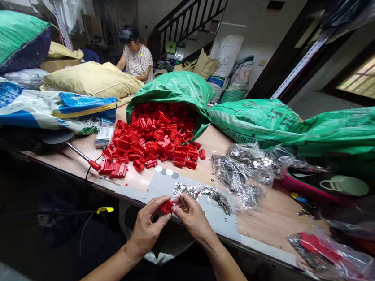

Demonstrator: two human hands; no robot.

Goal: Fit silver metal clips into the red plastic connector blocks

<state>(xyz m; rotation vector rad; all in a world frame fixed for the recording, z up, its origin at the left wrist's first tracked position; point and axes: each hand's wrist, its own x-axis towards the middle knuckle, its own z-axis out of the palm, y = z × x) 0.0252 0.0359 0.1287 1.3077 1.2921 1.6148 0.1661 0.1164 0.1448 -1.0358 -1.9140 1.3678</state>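
Note:
In front of me, at the table's near edge, my left hand (149, 226) pinches a small red plastic part (167, 206) between thumb and fingers. My right hand (195, 219) is closed at the part's right side, its fingertips touching it. Whatever those fingers hold is too small to make out; a bit of yellow (186, 210) shows among them. Just beyond the hands, small metal pieces (202, 192) lie scattered on a grey sheet (160, 185). Farther back, a heap of similar red parts (154, 139) spills from a green woven sack (176, 85).
Clear bags of metal pieces (243, 174) lie right of the sheet. A pink-rimmed tray (307, 186) and another clear bag (359, 264) are farther right. A red-tipped rod (84, 156) lies left. Green sacks (261, 117) line the back. Another person (139, 60) sits beyond the table.

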